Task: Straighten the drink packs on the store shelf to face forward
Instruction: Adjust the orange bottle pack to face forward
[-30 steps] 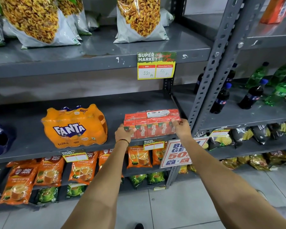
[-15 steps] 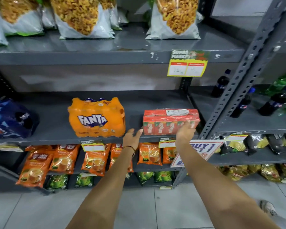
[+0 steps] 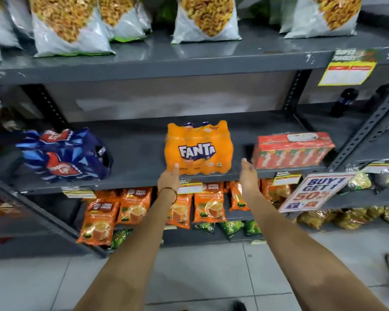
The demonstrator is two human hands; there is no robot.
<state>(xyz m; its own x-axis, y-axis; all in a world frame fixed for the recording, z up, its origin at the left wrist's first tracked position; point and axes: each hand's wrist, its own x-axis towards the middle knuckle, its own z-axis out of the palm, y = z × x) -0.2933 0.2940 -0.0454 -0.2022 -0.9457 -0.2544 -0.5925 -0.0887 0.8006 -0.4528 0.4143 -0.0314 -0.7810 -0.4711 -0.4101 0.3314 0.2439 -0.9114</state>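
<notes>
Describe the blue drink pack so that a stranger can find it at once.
Look at the grey middle shelf, under the row of snack bags. The blue drink pack lies at its left end, left of the orange Fanta pack. Only this pack is dark blue and skewed.

Three drink packs sit on the middle shelf (image 3: 139,173): the Thums Up pack (image 3: 63,154) left, the Fanta pack (image 3: 198,149) centre, the carton pack (image 3: 292,150) right. Snack bags (image 3: 206,19) stand on the shelf above, pouches (image 3: 208,205) below.

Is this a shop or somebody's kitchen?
Most likely a shop, a small supermarket: grey metal shelves stocked with a Fanta pack, price tags on the shelf edges, and a "Buy 1 Get 1" sign.
</notes>
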